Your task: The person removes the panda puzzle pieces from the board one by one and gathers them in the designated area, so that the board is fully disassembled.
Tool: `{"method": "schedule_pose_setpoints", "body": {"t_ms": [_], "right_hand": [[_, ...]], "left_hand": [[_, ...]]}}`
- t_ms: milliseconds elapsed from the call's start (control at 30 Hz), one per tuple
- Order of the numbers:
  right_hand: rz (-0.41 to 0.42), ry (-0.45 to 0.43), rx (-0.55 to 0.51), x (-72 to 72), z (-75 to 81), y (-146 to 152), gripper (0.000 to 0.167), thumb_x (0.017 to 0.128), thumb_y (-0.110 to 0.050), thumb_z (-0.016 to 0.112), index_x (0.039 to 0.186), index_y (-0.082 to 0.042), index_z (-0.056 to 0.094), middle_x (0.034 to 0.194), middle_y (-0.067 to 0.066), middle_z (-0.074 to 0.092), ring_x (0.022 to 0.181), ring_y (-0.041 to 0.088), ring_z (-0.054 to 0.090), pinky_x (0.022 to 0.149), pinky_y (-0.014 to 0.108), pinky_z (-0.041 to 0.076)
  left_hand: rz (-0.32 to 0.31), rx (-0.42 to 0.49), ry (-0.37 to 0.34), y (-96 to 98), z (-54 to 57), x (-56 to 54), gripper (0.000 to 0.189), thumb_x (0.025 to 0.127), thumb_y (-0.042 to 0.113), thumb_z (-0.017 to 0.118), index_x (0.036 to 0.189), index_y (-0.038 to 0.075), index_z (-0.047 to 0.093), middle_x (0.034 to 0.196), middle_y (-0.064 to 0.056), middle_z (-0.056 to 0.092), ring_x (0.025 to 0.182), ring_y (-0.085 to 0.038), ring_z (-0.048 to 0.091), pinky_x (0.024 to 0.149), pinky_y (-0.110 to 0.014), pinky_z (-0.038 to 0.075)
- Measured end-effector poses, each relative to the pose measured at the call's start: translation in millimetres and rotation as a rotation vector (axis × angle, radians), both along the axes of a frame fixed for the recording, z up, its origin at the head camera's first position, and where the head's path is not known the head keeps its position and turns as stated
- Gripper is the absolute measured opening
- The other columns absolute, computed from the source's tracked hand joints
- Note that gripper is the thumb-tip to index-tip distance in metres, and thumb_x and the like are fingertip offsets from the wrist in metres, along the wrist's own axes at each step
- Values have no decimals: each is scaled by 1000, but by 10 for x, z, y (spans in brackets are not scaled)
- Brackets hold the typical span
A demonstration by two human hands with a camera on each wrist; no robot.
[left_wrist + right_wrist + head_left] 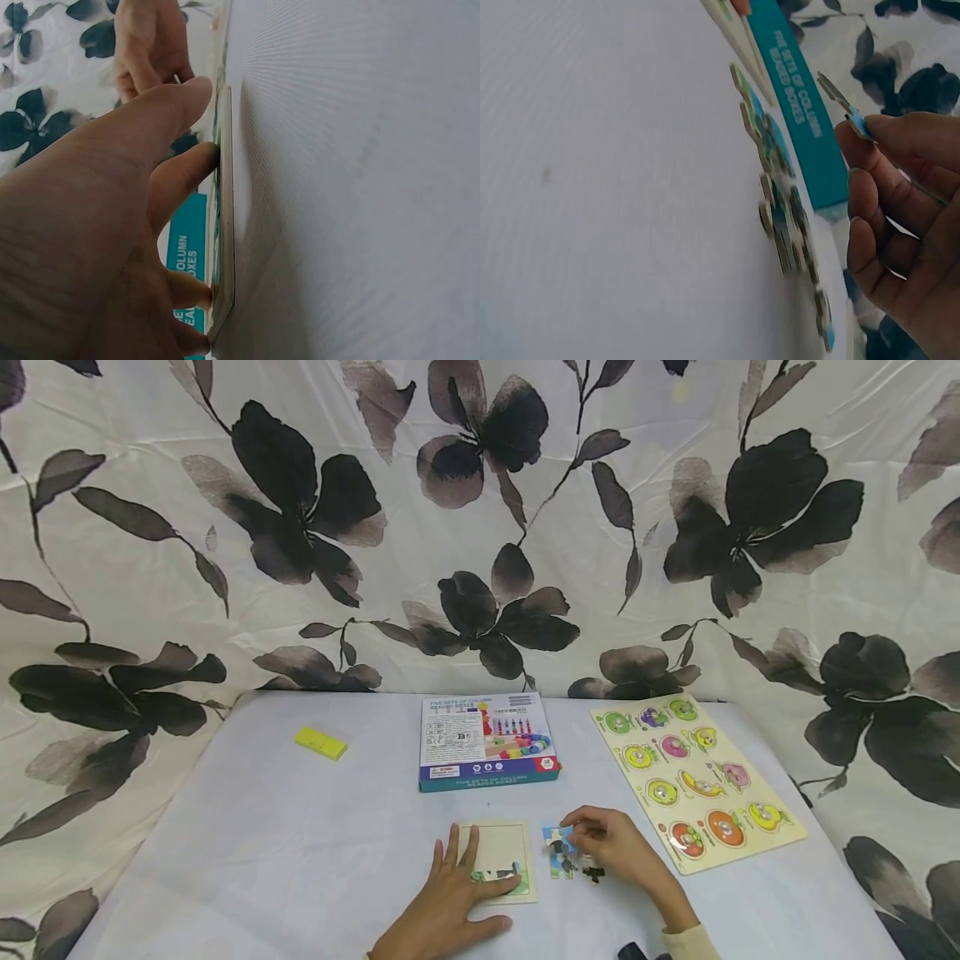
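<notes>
My left hand [453, 897] lies spread over a shallow puzzle tray [501, 839], its fingertips on the board. A few joined pieces [495, 872] with green and black-and-white print show along the tray's lower part, partly covered by my fingers. To the right, my right hand [611, 843] pinches a jigsaw piece [861, 124] between thumb and index finger, raised above the table in the right wrist view. Beneath that hand are several loose jigsaw pieces [561, 860] in blue, green, black and white, some hidden by the hand.
A boxed bead set [487, 743] lies behind the tray. On the right is a fruit puzzle board [697, 785], and a yellow block [321, 742] sits at the back left. A dark object [632, 951] pokes in at the front edge. Floral cloth [480, 527] hangs behind the white table [300, 860].
</notes>
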State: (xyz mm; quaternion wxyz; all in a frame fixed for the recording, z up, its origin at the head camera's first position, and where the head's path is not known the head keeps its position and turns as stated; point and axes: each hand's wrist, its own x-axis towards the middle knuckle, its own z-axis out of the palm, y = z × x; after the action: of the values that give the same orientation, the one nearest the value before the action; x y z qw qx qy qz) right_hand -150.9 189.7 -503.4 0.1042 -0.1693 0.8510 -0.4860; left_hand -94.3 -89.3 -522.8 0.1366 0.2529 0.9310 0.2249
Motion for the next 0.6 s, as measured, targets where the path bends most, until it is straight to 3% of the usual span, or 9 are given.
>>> {"method": "schedule_pose_setpoints", "body": {"t_ms": [600], "right_hand": [[-138, 15, 18, 115, -86, 583, 19, 88, -11, 68, 105, -3, 67, 78, 3, 66, 62, 13, 58, 55, 22, 47]], "left_hand": [[8, 10, -21, 3, 7, -7, 56, 85, 72, 46, 134, 46, 51, 156, -27, 10, 140, -54, -9, 108, -70, 3]]}}
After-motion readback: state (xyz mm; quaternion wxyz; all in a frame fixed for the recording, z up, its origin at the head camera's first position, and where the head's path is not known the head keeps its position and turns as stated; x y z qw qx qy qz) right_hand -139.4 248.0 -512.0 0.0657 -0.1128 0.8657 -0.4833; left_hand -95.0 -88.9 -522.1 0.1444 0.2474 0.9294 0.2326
